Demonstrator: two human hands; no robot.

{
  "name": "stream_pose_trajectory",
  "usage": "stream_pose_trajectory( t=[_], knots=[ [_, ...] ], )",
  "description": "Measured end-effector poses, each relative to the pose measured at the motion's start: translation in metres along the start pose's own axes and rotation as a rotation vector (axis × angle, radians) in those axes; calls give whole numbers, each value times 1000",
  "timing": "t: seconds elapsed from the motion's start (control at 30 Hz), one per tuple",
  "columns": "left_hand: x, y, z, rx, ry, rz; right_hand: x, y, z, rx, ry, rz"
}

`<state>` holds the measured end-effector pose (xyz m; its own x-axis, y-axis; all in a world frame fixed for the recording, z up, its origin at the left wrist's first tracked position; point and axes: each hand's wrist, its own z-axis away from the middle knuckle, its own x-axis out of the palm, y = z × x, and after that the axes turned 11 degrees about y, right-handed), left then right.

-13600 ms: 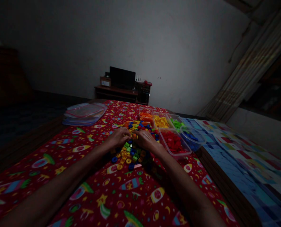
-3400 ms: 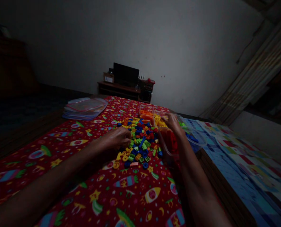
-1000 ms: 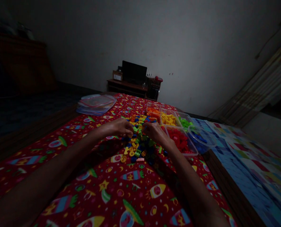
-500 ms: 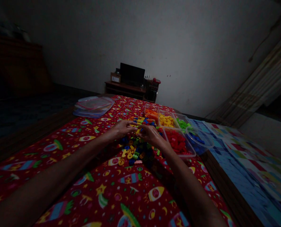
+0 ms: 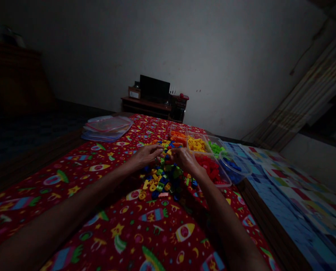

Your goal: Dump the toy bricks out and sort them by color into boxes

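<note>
My left hand (image 5: 145, 155) hovers over the left side of a mixed pile of toy building bricks (image 5: 159, 180). Its fingers and thumb come together in a pinch; whatever is between them is too small and dark to make out. Opposite it, my right hand (image 5: 183, 158) is curled over the pile's right side, fingertips pointing left and what they hold hidden. A small gap separates the two hands. Yellow, blue and green pieces dominate the pile, with a pink brick (image 5: 162, 194) at its near edge.
Right of the pile stand clear boxes of orange bricks (image 5: 178, 136), yellow bricks (image 5: 196, 144), green bricks (image 5: 216, 148) and red bricks (image 5: 210, 166), plus a round tub (image 5: 248, 170) with blue bricks. Stacked lids (image 5: 107, 128) lie at the left on the red patterned cloth (image 5: 100, 195).
My hands have drawn apart slightly, the right one shifting a little to the right. The whole view has turned a little to the right. Boxes and lids stay where they were.
</note>
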<state>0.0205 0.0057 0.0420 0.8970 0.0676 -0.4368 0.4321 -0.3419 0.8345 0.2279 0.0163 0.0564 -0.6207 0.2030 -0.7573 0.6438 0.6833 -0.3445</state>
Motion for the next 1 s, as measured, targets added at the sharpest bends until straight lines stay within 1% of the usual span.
stream_pose_trajectory(
  t=[0.1,0.17,0.23,0.3,0.37,0.43,0.5,0.53,0.6,0.67,0.73,0.83,1.0],
  knots=[
    [-9,6,-3,-10,29,10,-22,24,-14,131,82,115],
    [-15,8,-3,-10,32,-24,-36,42,-25,237,133,217],
    [-22,8,-4,22,23,-108,-46,56,-34,315,153,348],
    [-26,8,-4,75,-19,-236,-48,62,-38,338,165,451],
    [-28,6,-4,143,-127,-351,-43,56,-34,308,182,457],
    [-24,3,-4,227,-241,-420,-34,42,-26,256,183,363],
    [-15,-1,-1,334,-300,-451,-24,23,-17,217,128,251],
    [-8,-4,1,390,-291,-459,-20,14,-13,208,91,215],
    [7,-9,7,480,-232,-473,-14,0,-9,196,39,193],
    [21,-13,14,511,-147,-523,-10,-8,-8,181,37,214],
    [29,-13,20,506,-95,-611,-8,-11,-8,164,52,238],
    [28,-11,23,485,-94,-679,-6,-12,-6,137,52,265],
    [6,-13,12,429,-175,-601,-6,-16,-3,126,15,280]
  ],
)
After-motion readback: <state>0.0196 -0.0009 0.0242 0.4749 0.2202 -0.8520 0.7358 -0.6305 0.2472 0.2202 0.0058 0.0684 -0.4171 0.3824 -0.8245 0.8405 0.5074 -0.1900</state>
